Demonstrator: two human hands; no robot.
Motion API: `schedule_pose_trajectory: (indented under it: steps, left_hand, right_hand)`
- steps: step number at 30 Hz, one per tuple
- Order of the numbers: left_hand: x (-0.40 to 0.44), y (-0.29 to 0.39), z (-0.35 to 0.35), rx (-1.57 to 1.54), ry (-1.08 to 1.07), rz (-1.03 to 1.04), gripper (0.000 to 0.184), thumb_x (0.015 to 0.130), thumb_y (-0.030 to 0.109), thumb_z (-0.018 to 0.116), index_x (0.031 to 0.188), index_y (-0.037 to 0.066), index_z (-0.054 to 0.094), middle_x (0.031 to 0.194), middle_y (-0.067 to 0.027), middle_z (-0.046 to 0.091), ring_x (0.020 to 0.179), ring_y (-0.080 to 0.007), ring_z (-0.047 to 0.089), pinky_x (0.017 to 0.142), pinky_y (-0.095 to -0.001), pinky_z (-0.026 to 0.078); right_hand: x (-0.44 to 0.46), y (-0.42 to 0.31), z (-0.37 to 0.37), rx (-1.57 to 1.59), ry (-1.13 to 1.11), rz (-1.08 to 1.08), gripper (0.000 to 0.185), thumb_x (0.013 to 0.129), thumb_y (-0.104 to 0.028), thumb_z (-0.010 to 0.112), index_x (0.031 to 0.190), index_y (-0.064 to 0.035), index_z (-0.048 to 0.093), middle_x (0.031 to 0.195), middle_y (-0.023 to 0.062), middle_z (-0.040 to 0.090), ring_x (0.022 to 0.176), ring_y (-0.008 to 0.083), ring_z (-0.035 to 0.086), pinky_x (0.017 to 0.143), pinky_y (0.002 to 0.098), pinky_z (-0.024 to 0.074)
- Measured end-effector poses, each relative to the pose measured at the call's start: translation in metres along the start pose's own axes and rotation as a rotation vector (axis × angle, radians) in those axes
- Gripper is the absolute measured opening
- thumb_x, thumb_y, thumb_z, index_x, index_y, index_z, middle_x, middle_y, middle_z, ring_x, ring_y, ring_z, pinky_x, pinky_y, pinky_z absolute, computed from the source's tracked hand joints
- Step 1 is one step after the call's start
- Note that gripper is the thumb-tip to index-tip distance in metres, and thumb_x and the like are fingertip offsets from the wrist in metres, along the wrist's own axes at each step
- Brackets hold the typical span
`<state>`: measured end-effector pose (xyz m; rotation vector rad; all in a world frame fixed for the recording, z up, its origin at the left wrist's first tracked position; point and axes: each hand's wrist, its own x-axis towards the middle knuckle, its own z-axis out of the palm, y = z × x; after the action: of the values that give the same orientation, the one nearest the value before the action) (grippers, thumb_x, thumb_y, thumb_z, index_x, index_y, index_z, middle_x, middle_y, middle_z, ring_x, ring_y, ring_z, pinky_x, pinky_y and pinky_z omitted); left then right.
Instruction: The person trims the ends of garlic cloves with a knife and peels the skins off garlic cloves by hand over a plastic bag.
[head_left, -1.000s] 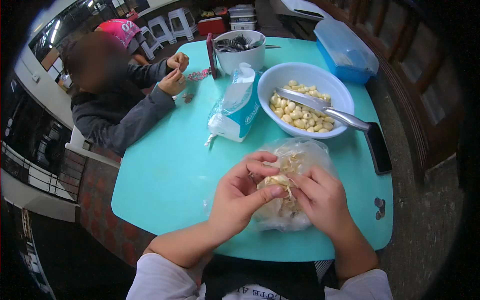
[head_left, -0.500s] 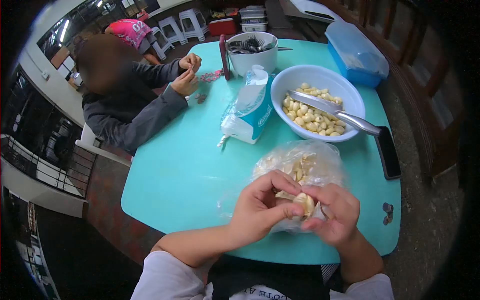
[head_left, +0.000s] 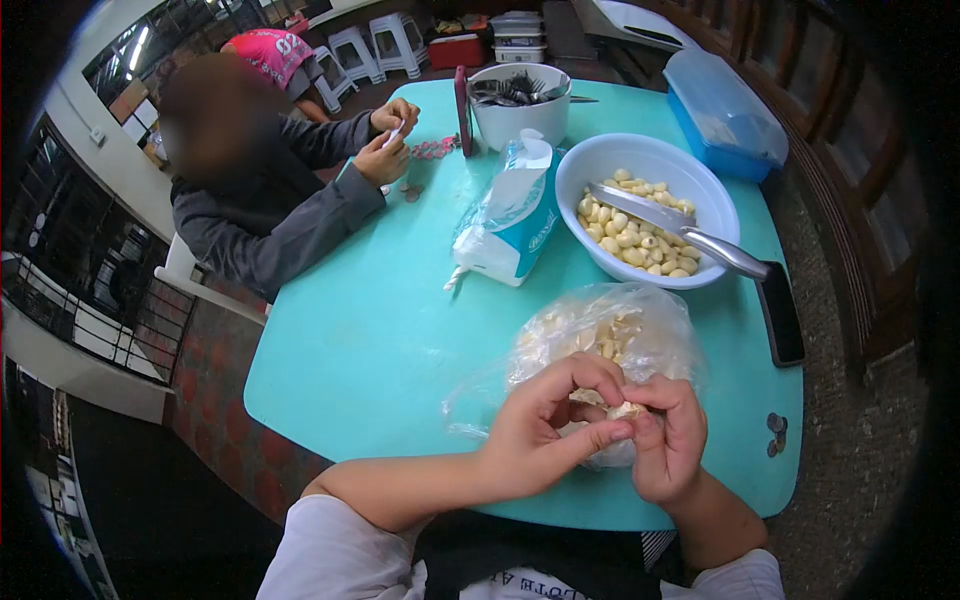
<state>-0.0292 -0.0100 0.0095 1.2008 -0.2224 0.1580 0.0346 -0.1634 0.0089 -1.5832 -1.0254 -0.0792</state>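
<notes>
A garlic clove (head_left: 624, 411) is pinched between the fingertips of my left hand (head_left: 545, 425) and my right hand (head_left: 668, 440), mostly covered by them. Both hands are closed on it, above the near part of the table. Just beyond and beneath them lies a clear plastic bag (head_left: 665, 325) with garlic cloves and papery skins inside. Farther back, a light blue basin (head_left: 722, 190) contains many peeled garlic cloves (head_left: 635, 240). A knife (head_left: 650, 210) rests across that basin, its handle sticking out over the right rim.
On the turquoise table (head_left: 350, 370) are a tissue pack (head_left: 515, 220), a white bucket of cutlery (head_left: 525, 120), a blue lidded box (head_left: 725, 115), a black phone (head_left: 780, 315) and coins (head_left: 776, 435). Across on the left sits a person in a dark sleeve (head_left: 320, 230), holding something small and white.
My hands have drawn closer together around the clove, which now shows less. The view has shifted slightly. The other person's hands now show a white piece.
</notes>
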Motion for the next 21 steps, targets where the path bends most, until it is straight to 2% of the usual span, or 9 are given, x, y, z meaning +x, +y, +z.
schedule_pose_trajectory:
  steps: [5, 8, 12, 15, 18, 21]
  left_hand:
    - [-0.003, -0.001, 0.004, 0.040, 0.038, 0.020, 0.029, 0.082, -0.001, 0.061, 0.108, 0.005, 0.049, 0.108, -0.0037, 0.046, 0.100, -0.0101, 0.048, 0.078, -0.0222, 0.044]
    - [-0.003, -0.002, 0.005, 0.042, 0.051, 0.020, 0.031, 0.082, -0.004, 0.057, 0.111, 0.004, 0.049, 0.109, -0.0057, 0.046, 0.102, -0.0120, 0.047, 0.080, -0.0232, 0.043]
    - [0.002, -0.002, -0.003, 0.168, 0.032, 0.165, 0.025, 0.082, -0.011, 0.051, 0.104, 0.001, 0.051, 0.109, -0.0101, 0.046, 0.105, -0.0174, 0.046, 0.084, -0.0262, 0.042]
    - [0.008, 0.001, -0.006, 0.109, 0.099, 0.155, 0.022, 0.082, -0.010, 0.051, 0.101, 0.001, 0.051, 0.109, -0.0109, 0.048, 0.105, -0.0182, 0.048, 0.086, -0.0283, 0.041]
    - [0.010, -0.004, -0.011, -0.035, 0.145, 0.140, 0.020, 0.084, -0.007, 0.051, 0.102, 0.000, 0.049, 0.109, -0.0122, 0.051, 0.106, -0.0209, 0.050, 0.090, -0.0320, 0.041]
    - [0.013, -0.002, -0.008, -0.214, 0.172, 0.092, 0.020, 0.085, -0.004, 0.051, 0.104, 0.001, 0.046, 0.108, -0.0129, 0.052, 0.108, -0.0243, 0.052, 0.092, -0.0356, 0.041]
  right_hand:
    - [-0.008, 0.005, 0.005, 0.109, 0.013, 0.076, 0.016, 0.088, -0.005, 0.046, 0.101, 0.0029, 0.048, 0.084, 0.0148, 0.057, 0.066, 0.0197, 0.055, 0.061, 0.0270, 0.0446]
    - [-0.004, 0.004, 0.007, 0.056, 0.043, 0.028, 0.014, 0.092, -0.008, 0.041, 0.102, 0.0003, 0.047, 0.084, 0.0119, 0.056, 0.063, 0.0137, 0.050, 0.059, 0.0232, 0.0415]
    - [-0.006, 0.002, 0.006, 0.436, 0.246, 0.310, 0.015, 0.096, -0.011, 0.032, 0.102, -0.0044, 0.044, 0.084, 0.0054, 0.054, 0.060, 0.0027, 0.038, 0.054, 0.0168, 0.0341]
    - [0.002, 0.000, -0.007, 0.431, 0.246, 0.277, 0.015, 0.095, -0.009, 0.033, 0.104, -0.0037, 0.044, 0.085, 0.0067, 0.054, 0.060, 0.0029, 0.038, 0.054, 0.0169, 0.0339]
    - [0.006, -0.005, -0.008, 0.383, 0.224, 0.333, 0.016, 0.095, -0.008, 0.035, 0.105, -0.0029, 0.047, 0.085, 0.0065, 0.056, 0.062, 0.0040, 0.041, 0.056, 0.0176, 0.0357]
    - [0.008, 0.001, -0.007, 0.242, 0.147, 0.327, 0.017, 0.094, -0.006, 0.038, 0.105, -0.0017, 0.050, 0.086, 0.0064, 0.057, 0.069, 0.0066, 0.047, 0.063, 0.0196, 0.0402]
